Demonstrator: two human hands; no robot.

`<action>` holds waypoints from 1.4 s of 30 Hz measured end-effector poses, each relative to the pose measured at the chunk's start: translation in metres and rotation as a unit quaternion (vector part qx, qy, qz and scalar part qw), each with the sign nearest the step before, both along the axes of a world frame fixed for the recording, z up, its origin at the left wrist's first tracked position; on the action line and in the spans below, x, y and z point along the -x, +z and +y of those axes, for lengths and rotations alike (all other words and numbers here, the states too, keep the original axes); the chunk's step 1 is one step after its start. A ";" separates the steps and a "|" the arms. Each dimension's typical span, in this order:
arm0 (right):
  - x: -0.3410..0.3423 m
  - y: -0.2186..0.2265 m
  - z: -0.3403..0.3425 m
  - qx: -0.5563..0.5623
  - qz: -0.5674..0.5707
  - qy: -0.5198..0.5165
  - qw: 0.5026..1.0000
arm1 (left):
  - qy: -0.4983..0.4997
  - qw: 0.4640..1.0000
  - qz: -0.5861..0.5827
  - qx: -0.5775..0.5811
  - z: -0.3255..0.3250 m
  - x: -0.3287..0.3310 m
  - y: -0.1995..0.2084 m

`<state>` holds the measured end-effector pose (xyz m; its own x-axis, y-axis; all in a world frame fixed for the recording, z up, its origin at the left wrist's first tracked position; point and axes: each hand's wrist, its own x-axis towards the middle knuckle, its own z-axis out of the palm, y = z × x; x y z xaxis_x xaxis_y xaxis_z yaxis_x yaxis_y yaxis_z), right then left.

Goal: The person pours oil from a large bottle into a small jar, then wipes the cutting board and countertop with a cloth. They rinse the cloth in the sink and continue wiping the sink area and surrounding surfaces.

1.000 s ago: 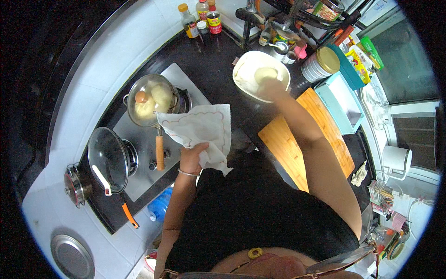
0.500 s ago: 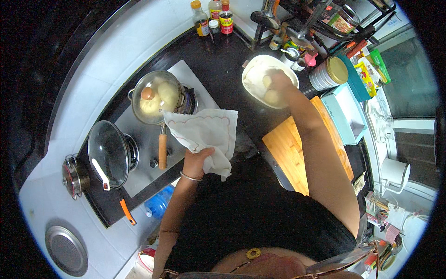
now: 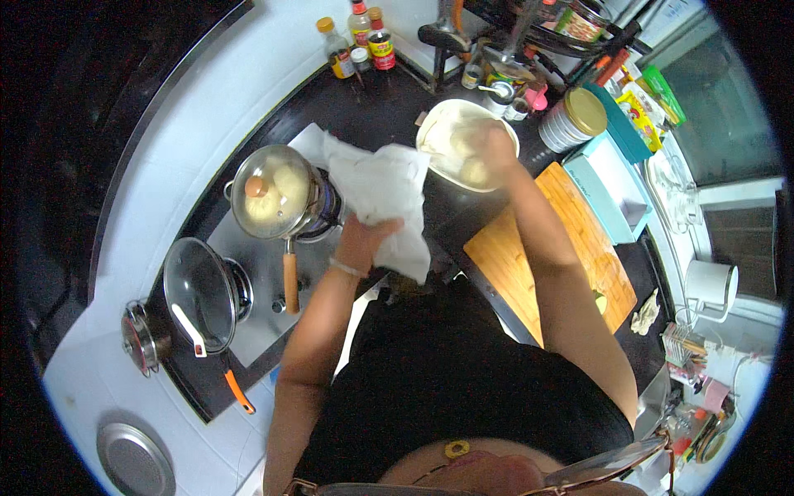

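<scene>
A thin white cloth (image 3: 376,183) hangs from my left hand (image 3: 368,241), whose fingers are closed on its near edge between the stove and the bowl. My right hand (image 3: 495,153) reaches into an oval cream bowl (image 3: 434,132) at the back. Motion smears its fingers, so their grip does not show. Next to them in the bowl lies a pale, round lump of dough (image 3: 474,172), also partly blurred. On the back burner, left of the cloth, is a pot (image 3: 289,245) with a wooden handle; through its glass lid (image 3: 263,169) pale round buns show.
A glass-lidded wok (image 3: 198,289) with an orange handle stands on the front burner. A wooden cutting board (image 3: 571,248) lies under my right forearm, beside a light-blue box (image 3: 608,194). Sauce bottles (image 3: 380,41) fill the back corner. A ladle and jars are near the bowl.
My left hand has risen and moved right with the cloth, which now spreads closer to the bowl. My right hand stays in the bowl, still blurred. The whole view has shifted slightly.
</scene>
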<state>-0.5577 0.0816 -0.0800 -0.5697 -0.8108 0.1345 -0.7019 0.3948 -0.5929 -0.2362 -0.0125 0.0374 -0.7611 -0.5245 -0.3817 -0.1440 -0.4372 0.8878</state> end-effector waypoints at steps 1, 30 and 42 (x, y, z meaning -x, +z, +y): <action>-0.016 0.017 0.004 0.055 -0.043 -0.035 0.997 | -0.021 0.999 0.016 -0.018 -0.008 0.017 0.000; -0.195 0.099 0.238 0.179 -0.029 -0.188 0.965 | -0.351 0.595 -0.262 0.674 0.012 0.244 -0.159; -0.197 0.100 0.359 -0.076 0.092 -0.484 0.867 | -0.229 0.716 0.161 0.640 0.123 0.168 -0.053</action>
<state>-0.3607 0.4404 0.0201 -0.9733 0.0196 0.2288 -0.0748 0.9150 -0.3964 -0.4045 0.1103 -0.0151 -0.9054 0.0458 0.4222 0.2912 0.7907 0.5385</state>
